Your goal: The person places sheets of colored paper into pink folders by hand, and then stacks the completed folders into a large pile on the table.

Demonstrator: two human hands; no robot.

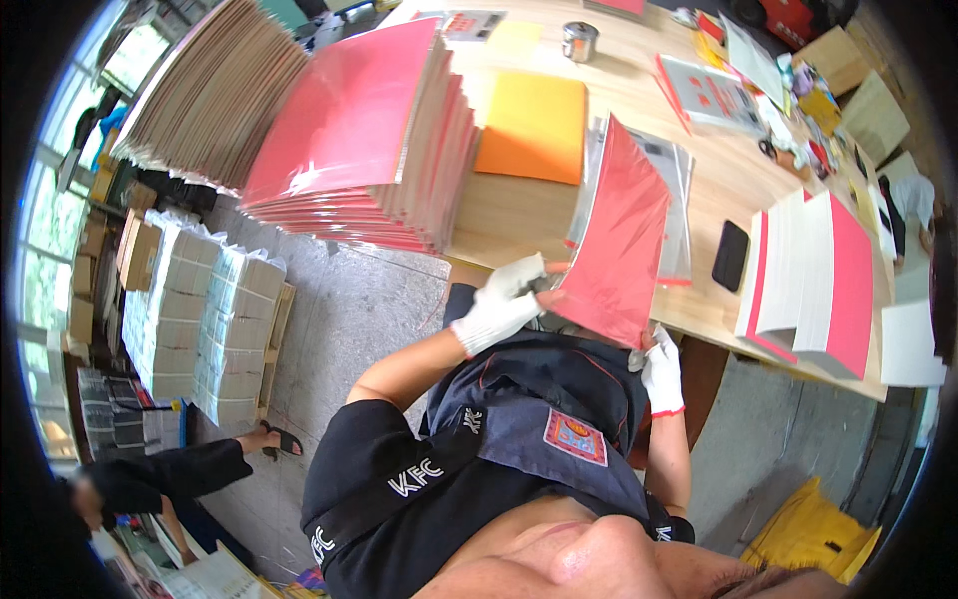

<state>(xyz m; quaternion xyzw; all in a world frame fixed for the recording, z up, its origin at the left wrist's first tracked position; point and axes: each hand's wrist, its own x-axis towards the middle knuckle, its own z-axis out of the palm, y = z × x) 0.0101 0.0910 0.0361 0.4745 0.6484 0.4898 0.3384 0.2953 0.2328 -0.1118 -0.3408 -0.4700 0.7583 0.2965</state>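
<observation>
A thin red sheet or booklet [621, 235], bowed and shiny, is tilted up at the table's front edge. My left hand [507, 299], in a white glove with bare fingertips, grips its lower left corner. At the lower right corner, my gloved right hand [659, 371] pinches the edge. Clear plastic bags [679, 215] lie on the table behind the red piece, partly hidden by it. Just beyond, to the left, rests an orange-yellow sheet or folder [534, 125]. Whether the red piece is inside a plastic sleeve I cannot tell.
Tall stacks of plastic-wrapped red booklets [349, 120] fill the table's left. On the right are a black phone [730, 256] and thick red-covered stacks [833, 285]. A metal can [579, 42] stands farther back. Another person [170, 474] is at lower left, near a loaded pallet [274, 344].
</observation>
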